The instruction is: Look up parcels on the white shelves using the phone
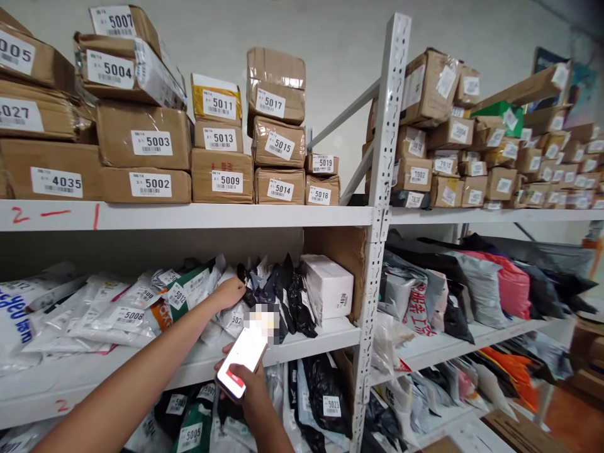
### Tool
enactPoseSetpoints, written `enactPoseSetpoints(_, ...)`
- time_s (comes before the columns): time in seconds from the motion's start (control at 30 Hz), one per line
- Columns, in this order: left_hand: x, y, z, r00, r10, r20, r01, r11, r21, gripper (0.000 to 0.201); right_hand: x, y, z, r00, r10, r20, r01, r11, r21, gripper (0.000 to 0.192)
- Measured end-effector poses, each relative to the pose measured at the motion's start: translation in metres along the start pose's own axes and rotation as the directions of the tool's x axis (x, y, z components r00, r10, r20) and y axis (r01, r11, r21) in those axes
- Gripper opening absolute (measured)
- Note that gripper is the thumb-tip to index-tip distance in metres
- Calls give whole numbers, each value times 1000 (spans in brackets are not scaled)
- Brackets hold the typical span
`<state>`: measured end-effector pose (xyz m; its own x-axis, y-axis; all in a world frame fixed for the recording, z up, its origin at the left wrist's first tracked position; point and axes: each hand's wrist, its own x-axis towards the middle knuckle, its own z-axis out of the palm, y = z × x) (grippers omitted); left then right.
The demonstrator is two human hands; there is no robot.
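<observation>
The left hand (230, 292) reaches into the middle shelf (302, 343), its fingers buried among the black mailer bags (278, 296) so I cannot tell whether they are apart or pinched on one. The right hand (252, 390) is lower down, clamped around a phone (240, 362) with its screen lit, held just in front of the shelf edge. A white box (328, 286) stands just beside the black bags, and white mailer bags (117, 311) lie to the left. Those bags look loosely heaped and slippery; tugging one out could, I'd judge, drag its neighbours over the edge. With one hand tied up by the phone, a sliding parcel would be hard to catch.
</observation>
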<state>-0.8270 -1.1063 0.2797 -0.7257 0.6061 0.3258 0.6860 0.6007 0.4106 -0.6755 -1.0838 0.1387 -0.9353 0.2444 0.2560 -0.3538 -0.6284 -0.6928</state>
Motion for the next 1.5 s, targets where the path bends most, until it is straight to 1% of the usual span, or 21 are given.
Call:
enactPoseSetpoints(0.1,-5,2,-2,999,-13,-39,16,998,65,25,-15,-9,-10,999,-18,-36,17,999,-33,42)
enactPoseSetpoints(0.2,-6,9,-5,998,7,-56,-1,995,102,30,-21,-26,-18,993,-99,-70,95,994,-53,43)
enactPoseSetpoints(0.27,-4,15,-6,999,-19,-41,24,992,125,28,-14,-38,-18,991,-126,-38,122,989,-83,45)
enactPoseSetpoints(0.33,-3,21,-7,998,-65,-20,67,987,148,29,0,-48,-14,994,-110,-5,108,987,-116,52)
enactPoseSetpoints(0.37,-3,23,-8,996,-89,-11,89,983,158,32,8,-52,-11,995,-98,-10,96,987,-129,56)
enactPoseSetpoints(0.43,-2,27,-9,992,-129,-3,128,976,178,37,24,-56,-3,994,-88,-65,78,987,-141,65)
enactPoseSetpoints(0.53,-2,25,-11,984,-176,-12,175,964,201,34,39,-58,6,984,-106,-141,89,989,-121,76)
enactPoseSetpoints(0.67,-1,17,-11,982,-189,2,184,960,211,24,40,-59,8,965,-138,-221,126,990,-67,87)
enactPoseSetpoints(0.77,1,12,-10,979,-203,4,197,954,228,24,38,-59,7,954,-142,-264,139,990,-31,90)
enactPoseSetpoints(0.9,3,13,-8,971,-240,14,227,934,277,22,38,-56,7,948,-164,-271,163,986,-24,89)
enactPoseSetpoints(1.0,6,17,-6,968,-249,29,231,932,278,25,37,-54,6,943,-187,-274,185,982,-33,85)
enactPoseSetpoints(1.13,11,23,-1,944,-328,23,312,914,258,30,31,-52,1,964,-176,-201,170,984,-45,75)
enactPoseSetpoints(1.23,13,30,2,926,-376,9,364,901,238,27,25,-47,-4,978,-151,-143,142,988,-67,64)
enactPoseSetpoints(1.3,13,34,2,930,-367,-8,360,908,214,26,23,-42,-7,980,-144,-134,132,986,-98,56)
enactPoseSetpoints(1.37,13,36,-1,944,-328,-33,328,927,184,25,21,-38,-8,981,-147,-129,130,983,-130,50)
enactPoseSetpoints(1.5,16,36,-17,959,-269,-84,279,950,137,25,19,-36,-10,984,-134,-119,113,980,-163,52)
